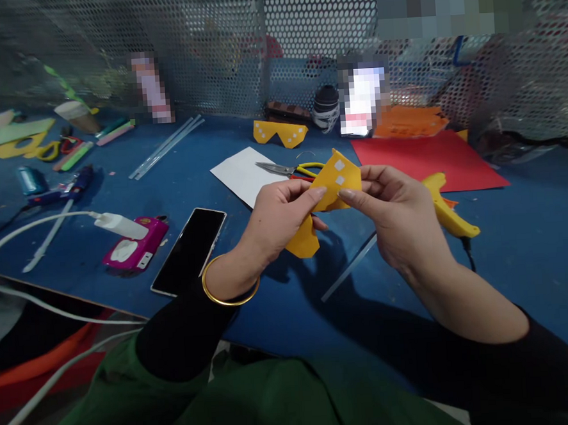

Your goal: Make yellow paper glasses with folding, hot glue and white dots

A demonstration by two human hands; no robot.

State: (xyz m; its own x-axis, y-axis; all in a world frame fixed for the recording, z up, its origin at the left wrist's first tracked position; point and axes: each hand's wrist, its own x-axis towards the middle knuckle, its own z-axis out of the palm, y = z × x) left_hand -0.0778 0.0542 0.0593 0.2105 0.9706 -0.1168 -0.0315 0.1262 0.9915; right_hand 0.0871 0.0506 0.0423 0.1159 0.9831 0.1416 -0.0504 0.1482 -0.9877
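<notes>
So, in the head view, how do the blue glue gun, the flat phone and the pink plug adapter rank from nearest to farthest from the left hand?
1. Flat phone: just left of the left hand.
2. Pink plug adapter: left of the phone.
3. Blue glue gun: farther left, past the adapter.

Shows as a yellow angular paper cutout (330, 181) with two white squares (339, 165). Held tilted above the blue table (532, 255), partly covered.
</notes>
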